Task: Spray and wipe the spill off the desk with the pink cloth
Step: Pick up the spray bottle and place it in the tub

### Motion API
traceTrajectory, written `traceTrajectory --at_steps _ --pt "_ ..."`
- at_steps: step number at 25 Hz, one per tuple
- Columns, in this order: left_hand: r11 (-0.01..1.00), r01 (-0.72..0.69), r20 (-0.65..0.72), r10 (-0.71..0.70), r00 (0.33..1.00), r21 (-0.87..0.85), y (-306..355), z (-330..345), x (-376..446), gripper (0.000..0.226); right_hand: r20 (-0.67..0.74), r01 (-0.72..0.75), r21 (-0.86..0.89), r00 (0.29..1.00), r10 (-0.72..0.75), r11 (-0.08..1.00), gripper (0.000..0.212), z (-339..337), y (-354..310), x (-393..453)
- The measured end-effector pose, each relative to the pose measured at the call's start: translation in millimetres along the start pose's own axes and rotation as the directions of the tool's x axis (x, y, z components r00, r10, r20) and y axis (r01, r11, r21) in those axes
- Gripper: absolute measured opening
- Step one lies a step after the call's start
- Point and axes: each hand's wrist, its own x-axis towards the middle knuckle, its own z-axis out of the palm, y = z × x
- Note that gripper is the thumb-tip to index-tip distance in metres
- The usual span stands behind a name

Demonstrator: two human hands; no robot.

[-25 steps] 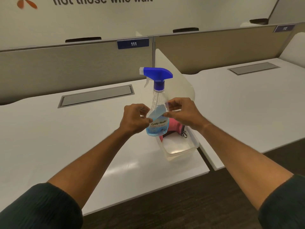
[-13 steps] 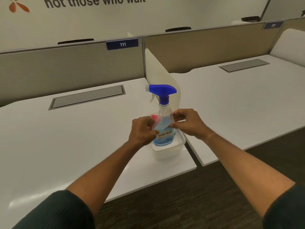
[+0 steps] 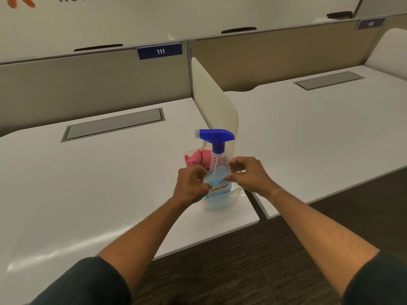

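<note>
A clear spray bottle [image 3: 217, 170] with a blue trigger head and blue liquid stands upright with its base inside a clear plastic tub [image 3: 220, 201] near the white desk's [image 3: 99, 183] front right corner. My left hand [image 3: 190, 186] and my right hand [image 3: 247, 175] hold the bottle's body from either side, fingers curled round it. The pink cloth [image 3: 196, 158] lies crumpled in the tub's far end, behind the bottle. I see no spill on the desk.
A white divider panel [image 3: 214, 106] rises just behind the tub, between this desk and the neighbouring desk [image 3: 319, 128]. A grey cable hatch [image 3: 114, 124] is set into the desk's back. A beige partition with a "111" label [image 3: 159, 51] closes the far side. Dark carpet lies below.
Both hands have brought the bottle down from the air into the tub, in front of the pink cloth. The view has shifted a little to the right.
</note>
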Motion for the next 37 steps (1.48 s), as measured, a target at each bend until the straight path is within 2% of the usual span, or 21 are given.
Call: traceTrajectory --at_steps 11,17,19,22,27,32,37 --pt "1.0 0.02 0.013 -0.02 1.0 -0.023 -3 3 3 0.037 0.002 0.018 -0.039 1.0 -0.018 0.999 0.042 4 3 4" --pt "0.989 -0.143 -0.019 0.143 0.99 0.022 -5 2 -7 0.043 -0.098 0.197 -0.078 0.974 -0.204 0.977 0.047 18 5 -15" --pt "0.977 -0.196 -0.015 0.198 0.98 0.083 -8 -1 -14 0.054 -0.104 0.24 -0.12 0.962 -0.253 0.963 0.059 24 8 -21" --pt "0.961 -0.186 0.029 0.184 0.983 0.205 -15 -7 -23 0.07 -0.104 0.254 -0.195 0.955 -0.277 0.947 0.078 33 13 -27" --pt "0.917 -0.202 0.004 0.214 0.977 0.343 -30 -15 -36 0.095 -0.216 0.21 -0.348 0.93 -0.296 0.914 0.094 48 20 -36" --pt "0.812 -0.147 0.032 0.156 0.987 0.565 -50 -22 -39 0.1 -0.258 0.196 -0.439 0.907 -0.332 0.877 0.1 60 16 -46" --pt "0.784 -0.129 0.0 0.162 0.987 0.607 -62 -39 -49 0.102 -0.284 0.284 -0.488 0.842 -0.458 0.825 0.095 73 10 -63"
